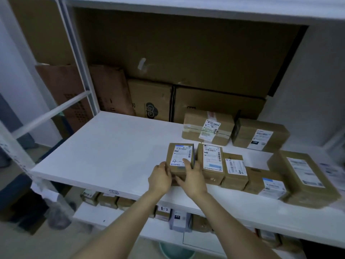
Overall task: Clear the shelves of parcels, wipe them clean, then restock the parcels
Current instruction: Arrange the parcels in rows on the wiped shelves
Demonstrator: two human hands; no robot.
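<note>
**— What's nearest to you?**

— Your two bare forearms, reaching forward almost side by side. Under them the lower shelf [130, 227] carries small brown boxes, and a handwritten tag [164, 208] there reads "1-2".

**— And your hands?**

— Both grasp the small parcel [179, 160]. Your left hand [160, 178] curls round its near left corner. Your right hand [194, 179] clasps the right side, with the thumb lying on the label. The parcel is a smooth kraft cardboard block at the front of the white shelf [104, 146], at the left end of a row. I can't tell whether it rests on the board or is lifted. Its white label has barcodes and a handwritten "4-", and your thumb hides the rest.

**— What's beside it?**

— The second parcel [211, 162] stands just beside it, same shape, with a white barcode label too small to read. To the right come a squat box [236, 171], a low box [267, 182] with a blue-edged label, and a large flat parcel [302, 177].

**— Further back?**

— A taped parcel [207, 128] with glossy clear tape round it, and a rear parcel [259, 134] to its right. Behind the matte board stand creased cartons. One, the printed carton [149, 100], shows a dark cloud-like logo. Above them leans a big cardboard sheet [186, 49].
</note>
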